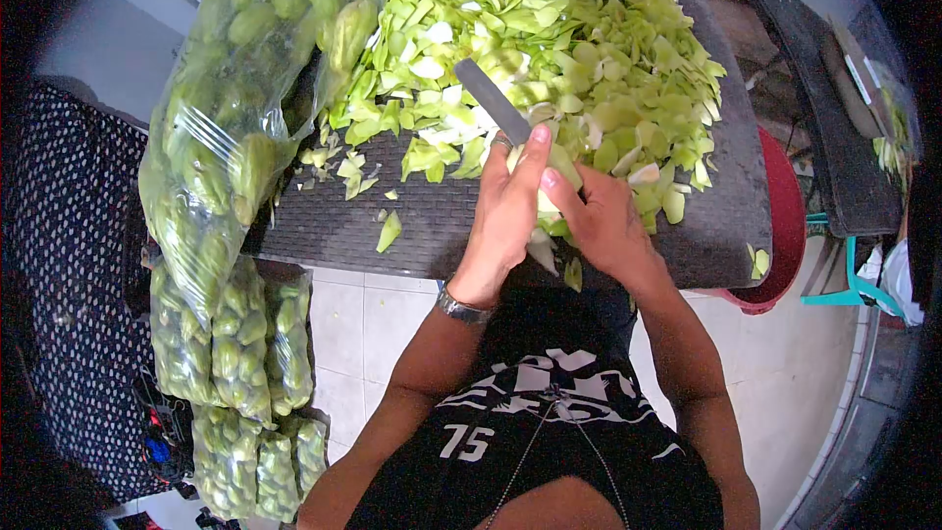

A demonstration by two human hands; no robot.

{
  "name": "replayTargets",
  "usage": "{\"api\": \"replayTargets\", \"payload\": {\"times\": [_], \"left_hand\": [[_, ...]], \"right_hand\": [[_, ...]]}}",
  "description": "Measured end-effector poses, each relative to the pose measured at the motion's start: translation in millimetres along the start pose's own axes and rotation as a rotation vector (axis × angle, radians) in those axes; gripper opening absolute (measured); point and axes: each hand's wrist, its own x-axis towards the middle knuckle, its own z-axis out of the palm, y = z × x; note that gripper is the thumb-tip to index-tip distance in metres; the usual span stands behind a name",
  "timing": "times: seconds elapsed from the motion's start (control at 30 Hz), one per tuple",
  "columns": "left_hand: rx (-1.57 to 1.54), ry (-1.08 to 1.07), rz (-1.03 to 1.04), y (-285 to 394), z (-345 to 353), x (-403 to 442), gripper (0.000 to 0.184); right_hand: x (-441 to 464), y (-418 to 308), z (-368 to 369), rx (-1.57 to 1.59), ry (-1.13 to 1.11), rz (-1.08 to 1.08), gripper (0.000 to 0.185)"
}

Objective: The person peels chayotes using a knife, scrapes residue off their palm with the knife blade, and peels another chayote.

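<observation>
My left hand [502, 206], with a watch on its wrist, is closed around a knife [494, 103] whose broad blade points up and to the left; its handle is hidden by the fingers. Close against it, my right hand [610, 226] grips a pale green peeled chayote [564, 169], mostly covered by both hands. Just beyond the hands rises a large heap of thin green and white chayote slices [589, 49], spread over a dark table [432, 216]. A few loose pieces lie left of my left hand.
A big clear plastic bag of whole chayotes [221, 137] hangs over the table's left side. Below it, several smaller filled bags [235, 363] stand on the tiled floor. At the right are a red basin [780, 226], a turquoise stool [849, 280] and a dark chair [814, 98].
</observation>
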Motion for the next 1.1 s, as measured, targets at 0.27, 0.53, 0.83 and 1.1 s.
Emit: {"api": "replayTargets", "payload": {"times": [0.27,0.53,0.83,1.1], "left_hand": [[-0.496,-0.002,-0.163,11.4,2.3,-9.1,0.070],[-0.352,-0.002,0.083,-15.6,7.1,-13.2,0.067],[-0.242,0.154,0.211,-11.0,22.8,-19.6,0.039],[-0.484,-0.087,-0.135,0.7,-0.9,-4.2,0.029]], "right_hand": [[-0.3,-13.7,-14.1,-0.331,-0.008,-0.109,0.070],[5.0,10.5,-3.6,-0.154,0.058,-0.138,0.076],[2.5,12.1,-3.8,-0.197,-0.023,-0.088,0.067],[3.1,5.7,-16.6,-0.231,-0.072,-0.131,0.074]]}}
